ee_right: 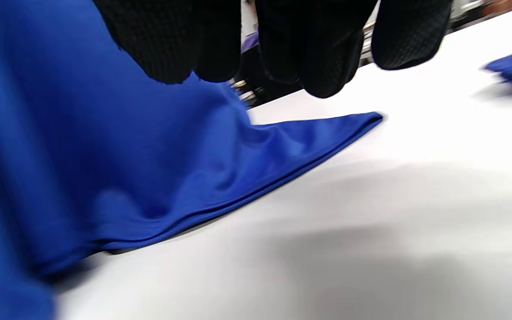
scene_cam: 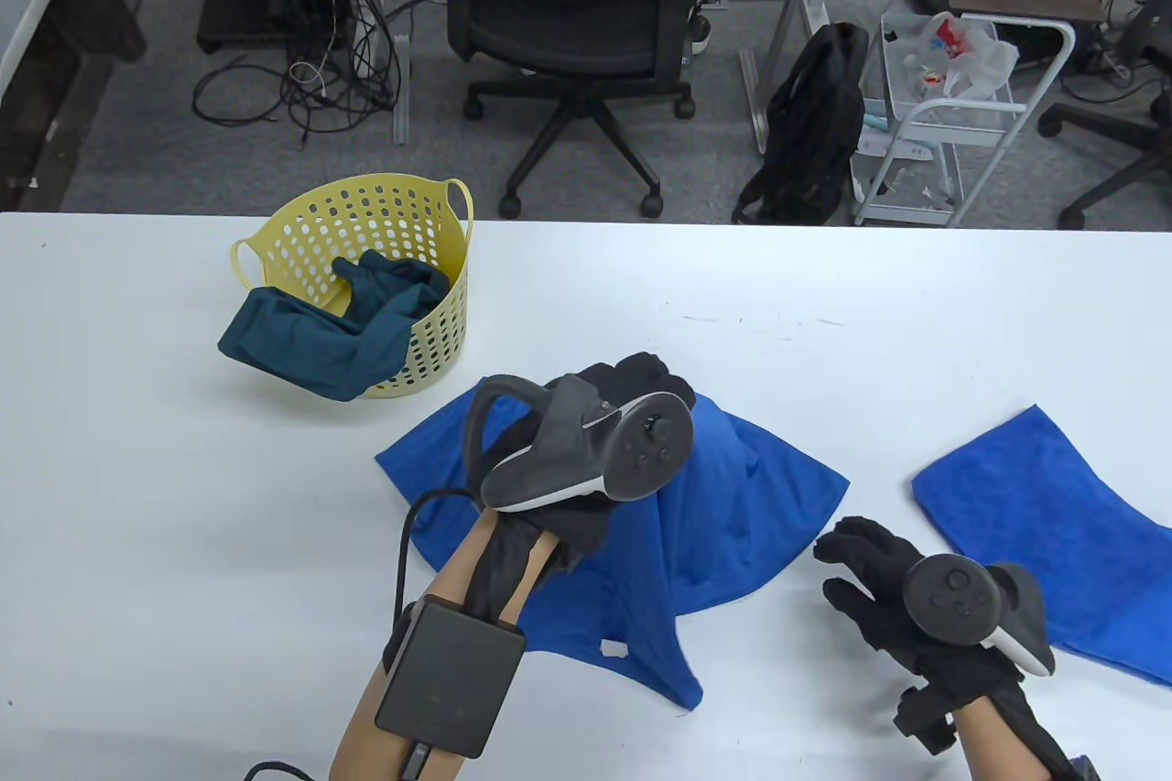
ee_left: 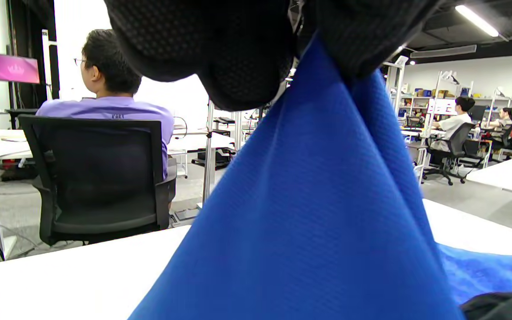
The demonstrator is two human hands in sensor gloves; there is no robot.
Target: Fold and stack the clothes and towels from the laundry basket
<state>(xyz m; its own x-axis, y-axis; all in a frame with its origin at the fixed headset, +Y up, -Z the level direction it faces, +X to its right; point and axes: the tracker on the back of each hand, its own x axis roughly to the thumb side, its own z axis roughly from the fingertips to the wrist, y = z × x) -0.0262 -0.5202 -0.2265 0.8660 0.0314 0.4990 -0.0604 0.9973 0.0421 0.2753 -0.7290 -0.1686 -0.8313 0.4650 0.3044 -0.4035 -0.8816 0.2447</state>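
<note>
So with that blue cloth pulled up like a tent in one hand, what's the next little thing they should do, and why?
Probably bring the right hand over to catch the blue cloth's free right corner. The left hand pinches the cloth at a peak, the rest draping onto the table, while the right hand hovers open beside it, holding nothing. A second grip would let them spread it flat for folding.

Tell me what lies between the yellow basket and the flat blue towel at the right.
In the table view, between the basket and the flat towel: the blue garment tented up in the left hand, then bare white table.
</note>
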